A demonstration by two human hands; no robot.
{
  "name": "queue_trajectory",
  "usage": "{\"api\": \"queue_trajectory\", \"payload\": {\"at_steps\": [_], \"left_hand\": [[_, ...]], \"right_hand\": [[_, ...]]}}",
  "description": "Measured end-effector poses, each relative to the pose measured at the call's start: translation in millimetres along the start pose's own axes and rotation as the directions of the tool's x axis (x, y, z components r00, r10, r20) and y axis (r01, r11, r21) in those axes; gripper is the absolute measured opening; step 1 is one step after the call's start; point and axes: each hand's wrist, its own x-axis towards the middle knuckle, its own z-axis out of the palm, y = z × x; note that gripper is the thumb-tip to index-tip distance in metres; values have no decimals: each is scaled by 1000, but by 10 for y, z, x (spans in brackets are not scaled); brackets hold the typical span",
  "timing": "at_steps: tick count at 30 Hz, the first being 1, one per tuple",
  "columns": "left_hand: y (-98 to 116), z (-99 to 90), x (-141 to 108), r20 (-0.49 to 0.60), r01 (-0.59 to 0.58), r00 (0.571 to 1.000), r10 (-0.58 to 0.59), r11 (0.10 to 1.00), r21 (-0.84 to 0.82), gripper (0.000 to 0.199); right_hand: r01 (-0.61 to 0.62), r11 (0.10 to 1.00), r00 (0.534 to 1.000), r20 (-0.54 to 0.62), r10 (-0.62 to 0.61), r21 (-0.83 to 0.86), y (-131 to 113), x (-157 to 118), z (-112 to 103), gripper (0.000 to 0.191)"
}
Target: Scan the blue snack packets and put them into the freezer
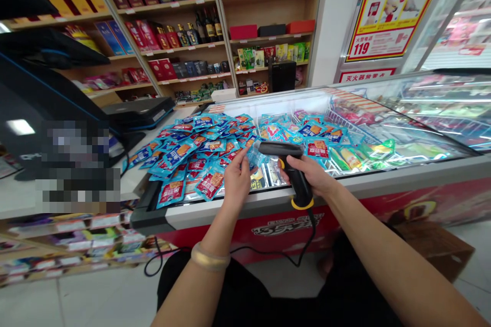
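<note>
My right hand (pixel 309 173) is wrapped round the handle of a black and yellow barcode scanner (pixel 280 148), whose head points left. Just left of the scanner's front end, my left hand (pixel 238 176) pinches a blue snack packet (pixel 254 156) by its edge. Many blue and red snack packets (pixel 209 145) lie heaped on the glass top of a freezer, to the left of my hands. More packets (pixel 318 148) lie behind and right of the scanner. A black cable (pixel 312 235) hangs from the scanner's handle.
A black checkout machine (pixel 49 97) stands on the counter at the left. The freezer's front edge (pixel 368 176) runs below my hands. Shelves (pixel 184 5) with boxes and bottles rise behind. A brown carton (pixel 437 245) sits on the floor at the right.
</note>
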Motion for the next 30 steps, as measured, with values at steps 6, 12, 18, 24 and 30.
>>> {"api": "queue_trajectory", "payload": {"at_steps": [6, 12, 18, 24, 30], "left_hand": [[-12, -11, -12, -50, -10, 999, 9, 1000, -23, 47], [-15, -12, -18, -54, -17, 998, 17, 1000, 8, 46], [-27, -35, 8, -51, -21, 998, 21, 1000, 7, 46], [-34, 109, 78, 74, -65, 996, 53, 985, 161, 43], [87, 764, 221, 421, -439, 875, 240, 762, 476, 36]], "right_hand": [[-10, 1000, 999, -53, 10, 15, -20, -5, 16, 47], [-17, 1000, 999, -48, 17, 8, -16, 2, 4, 44], [2, 999, 998, -64, 0, 38, -12, 18, 20, 45], [98, 981, 979, -194, -65, 167, -116, -35, -205, 47], [159, 982, 920, -375, -111, 101, -357, -201, -746, 42]]}}
